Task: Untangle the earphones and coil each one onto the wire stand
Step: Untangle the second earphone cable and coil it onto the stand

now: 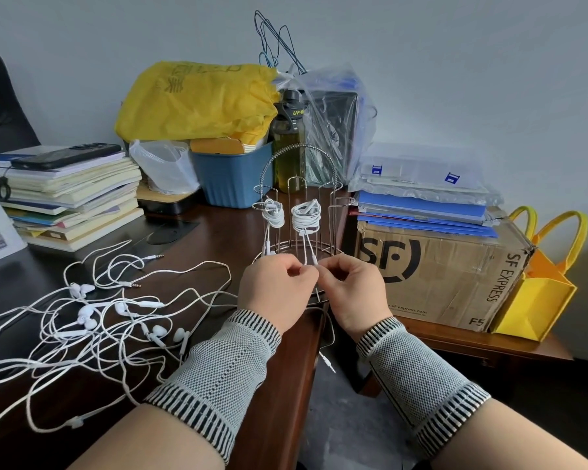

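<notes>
Head view looks down on a dark wooden desk (pixel 190 239); at the centre of the frame the left hand (pixel 275 290) and the right hand (pixel 353 293) meet just in front of the wire stand (pixel 299 198), fingers of both curled and pinching a thin white earphone cable (pixel 326 359) between them; the cable's plug end hangs down past the desk edge below the right wrist; both wrists wear grey knitted cuffs with black stripes. Two coiled earphones already hang on the stand's prongs, one bundle (pixel 275 213) on the left and a second bundle (pixel 307 215) just right of it, their tails dropping toward the hands. At lower left of the frame a tangled heap of white earphones (pixel 92 320) sprawls over the desk. Upper left holds a stack of books (pixel 68 201) with a black phone (pixel 67 156) on top; behind the stand sit a blue tub (pixel 233 178), a yellow bag (pixel 197 100) and a bottle (pixel 289 130); at right a cardboard box (pixel 442 273) carries blue folders (pixel 421 212).
</notes>
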`<state>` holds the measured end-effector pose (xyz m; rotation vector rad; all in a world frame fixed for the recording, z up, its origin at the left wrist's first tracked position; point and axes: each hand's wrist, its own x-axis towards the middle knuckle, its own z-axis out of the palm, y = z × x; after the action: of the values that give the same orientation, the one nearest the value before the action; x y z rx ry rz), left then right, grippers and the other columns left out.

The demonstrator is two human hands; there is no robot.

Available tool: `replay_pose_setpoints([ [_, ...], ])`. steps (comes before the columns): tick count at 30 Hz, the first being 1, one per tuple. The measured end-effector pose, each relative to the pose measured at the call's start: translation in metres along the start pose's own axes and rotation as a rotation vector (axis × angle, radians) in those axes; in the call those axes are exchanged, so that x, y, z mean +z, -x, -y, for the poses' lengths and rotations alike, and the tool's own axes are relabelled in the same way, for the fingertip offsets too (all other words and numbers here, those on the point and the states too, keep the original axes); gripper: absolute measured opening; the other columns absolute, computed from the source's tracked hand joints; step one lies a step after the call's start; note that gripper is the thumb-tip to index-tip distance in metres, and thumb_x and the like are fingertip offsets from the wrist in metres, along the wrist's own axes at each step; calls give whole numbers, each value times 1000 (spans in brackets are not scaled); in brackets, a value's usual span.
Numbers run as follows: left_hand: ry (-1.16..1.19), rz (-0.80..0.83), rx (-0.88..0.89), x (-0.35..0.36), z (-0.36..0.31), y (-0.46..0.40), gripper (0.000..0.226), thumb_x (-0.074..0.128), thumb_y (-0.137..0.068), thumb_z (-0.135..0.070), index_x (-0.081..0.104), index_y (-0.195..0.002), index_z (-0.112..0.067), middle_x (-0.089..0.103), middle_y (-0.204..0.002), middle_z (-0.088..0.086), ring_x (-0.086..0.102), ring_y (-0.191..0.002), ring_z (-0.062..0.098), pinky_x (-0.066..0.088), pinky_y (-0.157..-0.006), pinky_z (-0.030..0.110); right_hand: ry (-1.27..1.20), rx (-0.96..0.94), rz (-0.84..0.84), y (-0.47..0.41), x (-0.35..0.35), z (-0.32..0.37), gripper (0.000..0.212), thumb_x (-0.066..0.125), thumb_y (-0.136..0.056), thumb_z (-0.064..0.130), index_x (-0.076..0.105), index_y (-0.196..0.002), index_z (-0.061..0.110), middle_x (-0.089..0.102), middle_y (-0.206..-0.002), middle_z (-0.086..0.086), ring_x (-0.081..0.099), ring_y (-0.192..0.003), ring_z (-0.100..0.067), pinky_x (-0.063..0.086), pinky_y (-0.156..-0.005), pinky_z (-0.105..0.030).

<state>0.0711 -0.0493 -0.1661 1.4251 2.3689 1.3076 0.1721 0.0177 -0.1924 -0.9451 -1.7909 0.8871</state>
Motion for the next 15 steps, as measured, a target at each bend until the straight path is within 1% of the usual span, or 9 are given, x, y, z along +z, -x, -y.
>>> replay_pose_setpoints([
  [2, -28, 7, 42, 0, -3, 3, 27, 60, -84, -29, 66, -62, -15, 59, -55, -1, 54, -55, 13, 40, -51, 24, -19, 5, 21, 0, -2, 2, 20, 71, -84, 18, 65, -69, 30, 69, -76, 3, 64, -72, -12, 56, -73, -32],
  [4, -53, 5, 60, 0, -4, 3, 28, 59, -85, -29, 64, -61, -14, 57, -52, -1, 52, -53, 14, 39, -50, 24, -21, 6, 52, -1, -2, 2, 15, 71, -84, 18, 68, -72, 25, 70, -78, 2, 65, -74, -13, 57, -74, -34],
  [6, -82, 9, 56, -1, -3, 2, 29, 58, -85, -29, 64, -62, -13, 58, -54, 2, 54, -55, 16, 41, -51, 26, 13, -6, 78, -2, -2, 2, 10, 70, -85, 18, 70, -76, 22, 70, -82, 2, 65, -77, -13, 57, -77, -36],
  [8, -115, 29, 54, -2, -2, 1, 30, 57, -87, -30, 65, -63, -13, 61, -57, 3, 56, -58, 17, 44, -53, 28, 60, -23, 93, -3, -3, 2, 9, 70, -85, 19, 71, -78, 24, 69, -86, 3, 64, -80, -11, 56, -79, -36],
  [12, -165, 51, 62, -2, -1, 2, 32, 56, -89, -30, 66, -64, -13, 59, -56, 1, 54, -56, 15, 37, -49, 25, 102, -33, 87, -2, -4, 2, 13, 68, -86, 17, 70, -78, 26, 69, -88, 4, 64, -82, -9, 55, -82, -34],
  [15, -147, 35, 41, -3, 0, 0, 34, 56, -90, -33, 69, -65, -13, 63, -59, 1, 59, -63, 20, 45, -57, 29, 80, -22, 64, -1, -5, 2, 14, 68, -86, 16, 69, -77, 27, 69, -86, 4, 64, -81, -8, 55, -82, -31],
])
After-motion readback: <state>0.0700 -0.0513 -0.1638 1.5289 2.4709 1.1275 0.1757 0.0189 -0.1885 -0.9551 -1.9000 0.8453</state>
